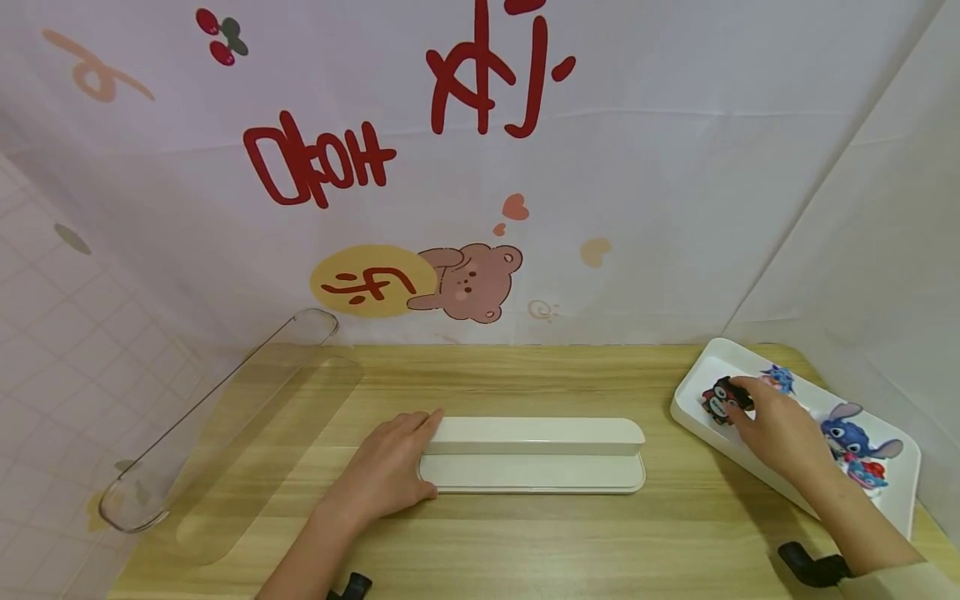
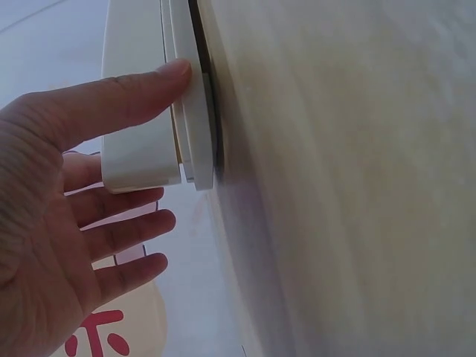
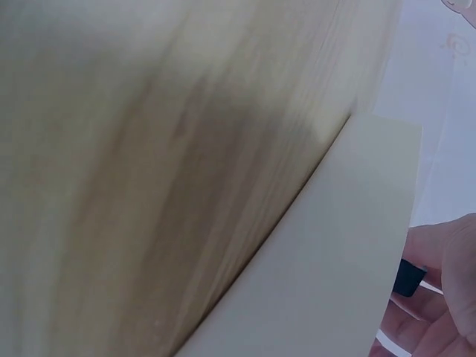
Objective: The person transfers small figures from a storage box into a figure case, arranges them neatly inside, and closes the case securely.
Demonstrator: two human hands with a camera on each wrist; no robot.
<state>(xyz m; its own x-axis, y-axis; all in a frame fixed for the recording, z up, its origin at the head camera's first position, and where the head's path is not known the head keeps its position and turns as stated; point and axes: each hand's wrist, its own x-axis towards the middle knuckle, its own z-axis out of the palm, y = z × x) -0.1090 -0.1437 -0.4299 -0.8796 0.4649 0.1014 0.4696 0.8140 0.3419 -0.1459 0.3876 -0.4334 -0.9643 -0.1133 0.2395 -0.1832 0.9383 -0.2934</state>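
A long white base (image 1: 534, 475) with a raised ridge lies crosswise in the middle of the wooden table. My left hand (image 1: 392, 462) grips its left end; in the left wrist view the thumb presses the front edge and the other fingers reach behind. At the right, my right hand (image 1: 783, 433) reaches into a white tray (image 1: 911, 471) and pinches a small red and black cartoon figure (image 1: 717, 403). A dark bit of it (image 3: 409, 278) shows between the fingers in the right wrist view, beyond the tray's wall.
Several blue cartoon figures (image 1: 851, 433) lie in the tray around my right forearm. A long transparent cover (image 1: 247, 433) stands at the table's left side. White printed cloth (image 1: 637, 183) rises behind the table and along both sides.
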